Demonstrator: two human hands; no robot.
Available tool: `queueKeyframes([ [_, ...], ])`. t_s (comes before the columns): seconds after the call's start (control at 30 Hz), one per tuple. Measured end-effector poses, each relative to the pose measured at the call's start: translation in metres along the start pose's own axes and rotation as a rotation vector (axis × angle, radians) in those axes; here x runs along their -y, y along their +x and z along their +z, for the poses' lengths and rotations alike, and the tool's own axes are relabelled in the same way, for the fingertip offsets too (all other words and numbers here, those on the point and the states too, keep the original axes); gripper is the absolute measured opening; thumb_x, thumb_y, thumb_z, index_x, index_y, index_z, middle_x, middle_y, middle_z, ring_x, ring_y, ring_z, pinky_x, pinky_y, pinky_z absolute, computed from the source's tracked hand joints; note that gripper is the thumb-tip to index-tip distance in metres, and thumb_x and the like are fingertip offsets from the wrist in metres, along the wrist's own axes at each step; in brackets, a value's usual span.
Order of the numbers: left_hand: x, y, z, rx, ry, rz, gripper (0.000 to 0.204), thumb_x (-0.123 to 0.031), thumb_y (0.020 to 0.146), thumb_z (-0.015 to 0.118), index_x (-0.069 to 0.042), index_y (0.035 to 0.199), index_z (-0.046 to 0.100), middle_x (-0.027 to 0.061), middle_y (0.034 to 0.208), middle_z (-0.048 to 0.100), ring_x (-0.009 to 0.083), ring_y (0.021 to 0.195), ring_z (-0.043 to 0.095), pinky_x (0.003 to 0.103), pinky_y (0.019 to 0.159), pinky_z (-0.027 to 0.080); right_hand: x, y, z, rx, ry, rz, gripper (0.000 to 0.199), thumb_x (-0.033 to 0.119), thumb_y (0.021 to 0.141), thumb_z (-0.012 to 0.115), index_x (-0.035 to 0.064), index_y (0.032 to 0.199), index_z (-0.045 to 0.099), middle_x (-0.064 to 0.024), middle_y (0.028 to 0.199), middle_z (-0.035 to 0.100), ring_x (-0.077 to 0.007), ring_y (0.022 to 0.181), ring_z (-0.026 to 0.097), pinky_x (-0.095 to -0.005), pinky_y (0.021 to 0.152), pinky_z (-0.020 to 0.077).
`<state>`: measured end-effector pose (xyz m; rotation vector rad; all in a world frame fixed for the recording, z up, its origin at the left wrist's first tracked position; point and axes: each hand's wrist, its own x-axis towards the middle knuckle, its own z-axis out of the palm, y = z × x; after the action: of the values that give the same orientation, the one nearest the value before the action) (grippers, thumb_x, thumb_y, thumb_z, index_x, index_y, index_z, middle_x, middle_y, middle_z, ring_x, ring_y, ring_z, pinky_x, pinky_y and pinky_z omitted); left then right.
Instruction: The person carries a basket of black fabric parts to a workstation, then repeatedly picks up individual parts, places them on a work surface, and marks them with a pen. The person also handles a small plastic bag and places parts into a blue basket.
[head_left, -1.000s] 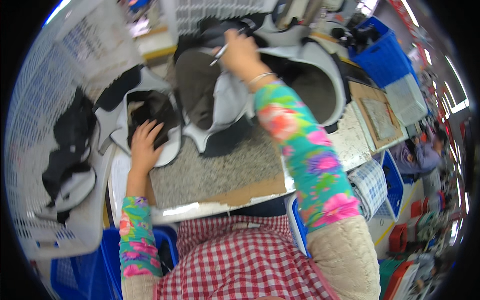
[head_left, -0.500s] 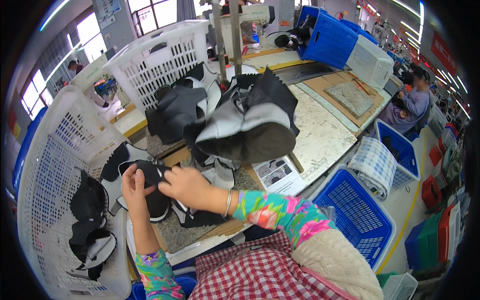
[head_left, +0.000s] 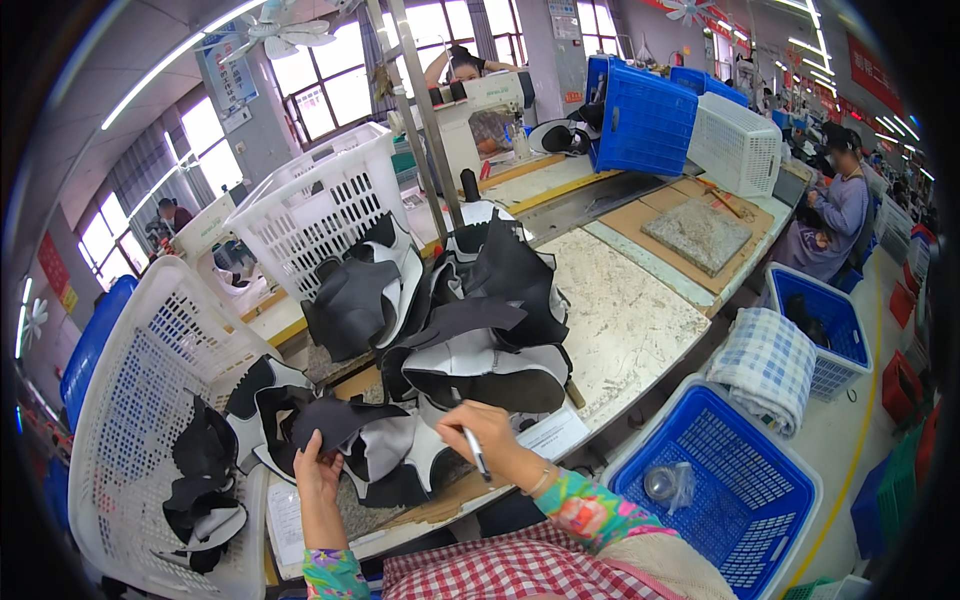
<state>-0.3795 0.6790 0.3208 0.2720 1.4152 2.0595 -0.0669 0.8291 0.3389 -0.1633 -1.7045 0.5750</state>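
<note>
On the near left of the worktable [head_left: 640, 290], a dark shoe upper [head_left: 335, 422] is held at its near edge by the left hand [head_left: 318, 475]; the thumb is visible, the other fingers partly hidden by the material. Grey and black parts lie directly beneath and beside it, and the boundary between pieces appears blurred from this angle. A slim pen [head_left: 479, 459] is gripped in the right hand [head_left: 482, 430], to the right of the held upper; its middle is covered by the fingers. Contact between this hand and the grey parts below cannot be determined. Behind, uppers are piled in a heap [head_left: 490, 370], its lower layers concealed. A printed sheet [head_left: 558, 433] is partly covered. At far left, dark pieces [head_left: 205, 480] are contained in a white basket [head_left: 110, 420]. In a blue basket [head_left: 735, 450], a clear bag [head_left: 684, 487] is seen, contents unclear. The floral left sleeve [head_left: 335, 573] is cut off by the lower edge.
</note>
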Motion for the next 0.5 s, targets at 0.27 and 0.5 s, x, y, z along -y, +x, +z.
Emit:
queueKeyframes([
  [0.27,-0.033,-0.014,0.054,-0.014,0.023,0.193,0.028,-0.015,0.093,0.07,-0.006,0.116,0.059,0.0096,0.109,0.07,0.0255,0.098,0.07,0.045,0.084,0.059,-0.036,-0.026,-0.023,0.009,-0.166,0.142,0.017,0.009,0.084,0.076,0.0083,0.097,0.065,-0.0072,0.106,0.075,-0.0306,0.097,0.069,-0.0363,0.079,0.0532],
  [0.5,-0.112,-0.046,0.111,0.153,-0.103,0.572,0.025,-0.014,0.096,0.07,-0.001,0.116,0.062,0.0107,0.111,0.071,0.0216,0.094,0.071,0.035,0.083,0.058,-0.091,-0.03,0.004,0.272,-0.426,0.022,0.039,0.026,0.087,0.074,0.0134,0.12,0.059,-0.0115,0.139,0.06,-0.0465,0.132,0.046,-0.0734,0.11,0.0223],
])
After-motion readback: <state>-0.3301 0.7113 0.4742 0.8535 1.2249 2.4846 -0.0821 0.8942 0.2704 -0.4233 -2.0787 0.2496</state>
